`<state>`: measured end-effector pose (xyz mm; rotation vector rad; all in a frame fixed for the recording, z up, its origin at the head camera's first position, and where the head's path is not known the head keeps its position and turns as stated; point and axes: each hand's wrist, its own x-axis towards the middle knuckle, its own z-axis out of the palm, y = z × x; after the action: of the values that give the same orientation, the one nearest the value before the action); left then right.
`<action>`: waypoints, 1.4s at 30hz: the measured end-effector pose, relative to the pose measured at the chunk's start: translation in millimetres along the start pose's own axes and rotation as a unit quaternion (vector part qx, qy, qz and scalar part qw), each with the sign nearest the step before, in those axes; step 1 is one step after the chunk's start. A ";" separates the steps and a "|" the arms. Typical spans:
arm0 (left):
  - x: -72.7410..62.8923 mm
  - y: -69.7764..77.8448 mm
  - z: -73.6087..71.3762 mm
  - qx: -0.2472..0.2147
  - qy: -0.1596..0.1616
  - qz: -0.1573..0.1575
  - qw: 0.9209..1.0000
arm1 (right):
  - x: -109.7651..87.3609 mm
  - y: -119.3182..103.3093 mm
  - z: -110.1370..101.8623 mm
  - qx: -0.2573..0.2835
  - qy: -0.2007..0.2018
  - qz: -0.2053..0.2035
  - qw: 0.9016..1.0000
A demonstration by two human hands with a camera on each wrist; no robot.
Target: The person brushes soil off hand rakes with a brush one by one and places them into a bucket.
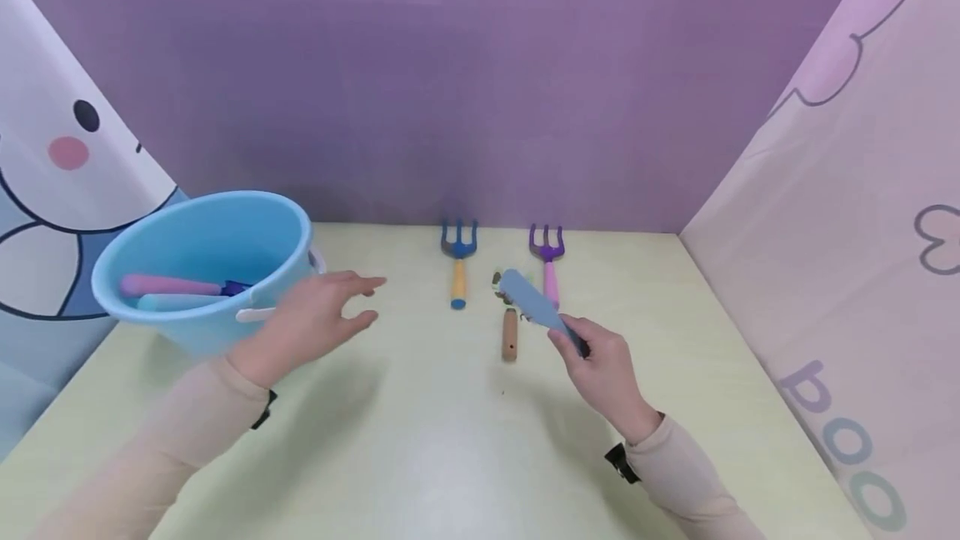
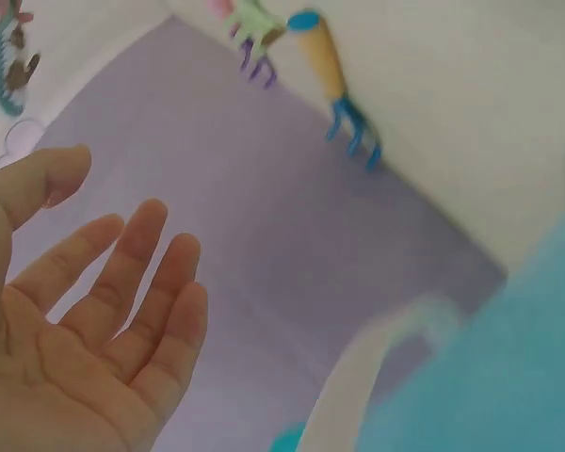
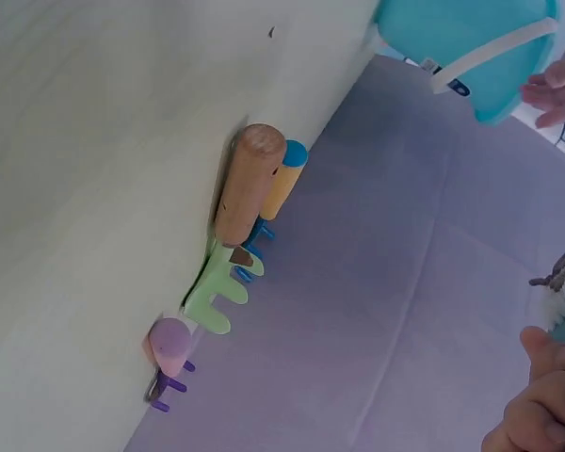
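My right hand (image 1: 603, 361) grips the dark handle of a small blue-grey brush (image 1: 534, 300), held above the table. In the left wrist view the brush (image 2: 9, 71) shows white bristles with brown bits on them. Below it lies a wooden-handled hand rake (image 1: 510, 336); its light green head (image 3: 218, 294) is partly covered by the brush in the head view. My left hand (image 1: 311, 319) holds nothing, its fingers spread and loosely bent, beside the blue bucket (image 1: 202, 315). A pink-handled tool (image 1: 172, 285) and a light blue one (image 1: 183, 302) lie inside the bucket.
A yellow-handled blue hand fork (image 1: 458, 269) and a pink-handled purple hand fork (image 1: 550, 261) lie near the table's back edge. Dark crumbs (image 1: 497, 279) are scattered around the green rake head. A purple panel (image 1: 480, 90) stands behind, with printed sheets (image 1: 847, 273) on both sides.
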<state>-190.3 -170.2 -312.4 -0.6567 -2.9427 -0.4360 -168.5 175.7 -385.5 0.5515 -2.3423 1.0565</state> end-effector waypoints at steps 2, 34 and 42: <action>7.9 0.1 11.5 -0.022 -0.022 -0.018 0.999 | -1.0 0.9 1.8 -0.017 -0.011 -0.014 1.000; 165.4 7.3 170.4 -0.122 -0.023 -0.255 0.959 | 1.6 20.0 6.1 0.006 -0.049 0.106 0.993; 179.9 14.3 180.7 -0.088 -0.013 -0.286 0.954 | 4.2 26.4 4.9 0.010 -0.053 0.122 0.991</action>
<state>-352.0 -32.0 -453.7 0.2062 -3.1019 -0.7426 -187.7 187.5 -400.8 0.3418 -2.5443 1.1861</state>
